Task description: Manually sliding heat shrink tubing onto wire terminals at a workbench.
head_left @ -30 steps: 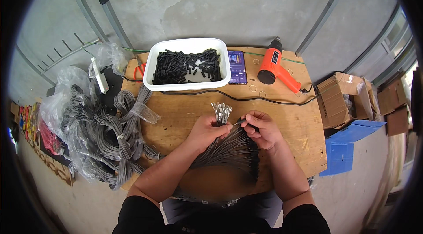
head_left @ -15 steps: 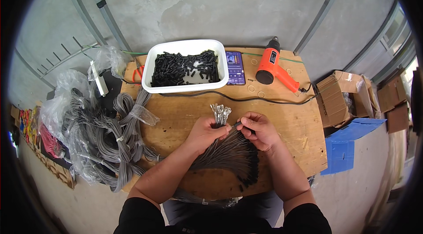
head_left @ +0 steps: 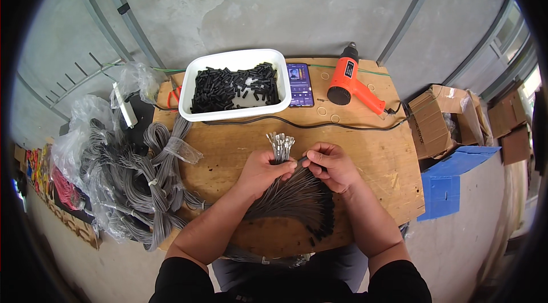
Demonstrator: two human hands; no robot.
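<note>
My left hand [head_left: 261, 174] is closed around a bundle of thin grey wires, and their silvery metal terminals [head_left: 281, 144] stick up above the fist. Close beside it, my right hand [head_left: 334, 168] pinches a short black sleeve [head_left: 305, 162] between thumb and fingers, near the left fingertips. Whether a wire runs inside this sleeve is hidden by the fingers. Below both hands the grey wires [head_left: 285, 200] fan out across the table, with black-covered ends [head_left: 326, 211] along the right side of the fan. One loose black sleeve [head_left: 312, 241] lies near the table's front edge.
Behind my hands, a white tub [head_left: 228, 115] holds many black sleeves [head_left: 220, 89]. Right of it lie a phone [head_left: 301, 86] and an orange heat gun [head_left: 348, 81]. A black cord [head_left: 268, 118] crosses the wooden table [head_left: 388, 166]. Coiled grey wire bundles [head_left: 154, 183] crowd the left.
The whole view has shifted slightly. My hands stay close together in nearly the same pose, the left on the wires and the right on the black sleeve.
</note>
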